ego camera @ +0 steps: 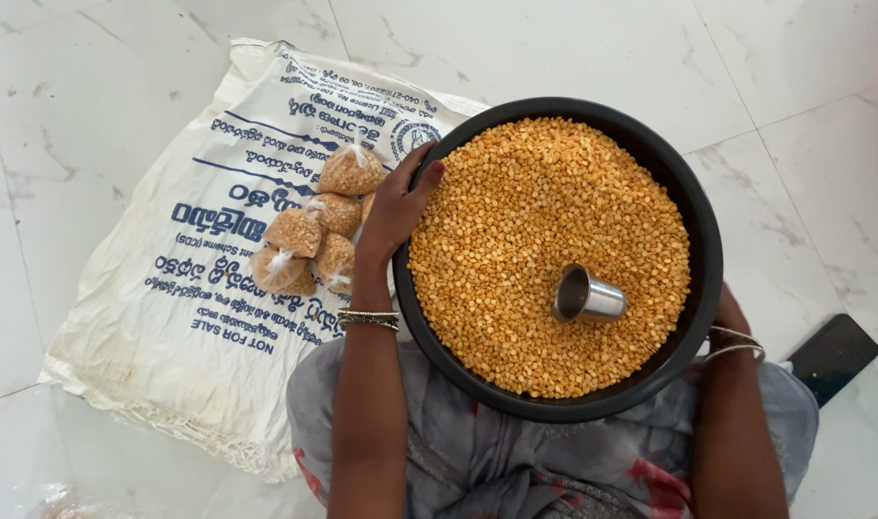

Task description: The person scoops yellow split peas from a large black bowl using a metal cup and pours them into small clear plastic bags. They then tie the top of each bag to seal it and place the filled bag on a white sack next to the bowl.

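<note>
A wide black pan full of yellow split lentils rests on my lap. My left hand grips the pan's left rim, thumb over the edge. My right hand holds the pan at its lower right rim and is mostly hidden behind it. A small steel cup lies on its side on the lentils, mouth facing left.
Several small tied plastic bags of lentils lie on a white printed sack spread over the marble floor to my left. A dark phone lies on the floor at the right.
</note>
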